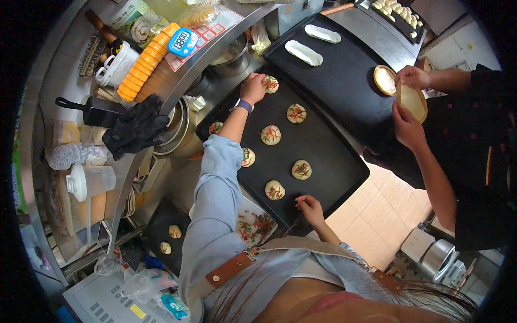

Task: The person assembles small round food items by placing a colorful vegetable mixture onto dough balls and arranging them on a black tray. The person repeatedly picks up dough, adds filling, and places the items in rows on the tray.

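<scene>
My left hand reaches to the far left part of a black baking tray. Its fingers are closed at the edge of a round dough bun topped with red and green shreds; what they pinch is hidden. My right hand hovers by the tray's near edge, fingers curled together, and anything in them is too small to make out. Several more topped buns lie spread over the tray. Shredded red and green topping fills a white container partly hidden under my left forearm.
A co-worker's hands hold a round yellowish shell at right, beside a cream-filled one. A second black tray bears two white paper moulds. A smaller tray holds two buns. A blue timer and black gloves lie left.
</scene>
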A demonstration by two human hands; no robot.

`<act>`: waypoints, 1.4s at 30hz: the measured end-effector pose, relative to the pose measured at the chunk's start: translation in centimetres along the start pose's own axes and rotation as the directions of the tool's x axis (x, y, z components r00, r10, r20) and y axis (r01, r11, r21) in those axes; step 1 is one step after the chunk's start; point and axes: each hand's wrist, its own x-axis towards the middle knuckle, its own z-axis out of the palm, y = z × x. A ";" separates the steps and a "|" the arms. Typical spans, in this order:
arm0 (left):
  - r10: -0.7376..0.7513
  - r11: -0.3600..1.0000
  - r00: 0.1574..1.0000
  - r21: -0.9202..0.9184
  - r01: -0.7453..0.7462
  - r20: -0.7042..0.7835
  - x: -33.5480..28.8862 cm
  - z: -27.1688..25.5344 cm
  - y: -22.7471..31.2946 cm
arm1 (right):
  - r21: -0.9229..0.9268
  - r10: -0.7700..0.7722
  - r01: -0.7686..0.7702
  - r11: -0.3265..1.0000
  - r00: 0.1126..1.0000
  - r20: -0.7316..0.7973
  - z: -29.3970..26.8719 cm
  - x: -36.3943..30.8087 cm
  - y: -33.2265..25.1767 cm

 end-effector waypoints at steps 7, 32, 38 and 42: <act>0.111 0.994 0.994 -0.008 -0.111 -0.018 0.9 0.5 -0.8 | 0.001 0.003 -0.003 1.000 1.000 -0.018 -0.2 0.1 0.7; -0.001 0.998 0.999 -0.062 -0.002 -0.040 -0.2 -4.2 -1.5 | -0.102 -0.054 0.057 0.993 0.998 0.036 0.8 0.1 -0.9; -0.107 0.969 0.991 -0.233 0.086 -0.080 -0.5 -3.5 -2.9 | -0.063 -0.025 0.027 0.998 0.999 0.023 0.7 -0.4 -0.9; -0.083 0.955 0.995 -0.290 0.065 -0.051 -3.2 -4.5 -4.2 | -0.110 -0.085 0.090 0.990 0.995 0.052 1.1 -0.4 -1.0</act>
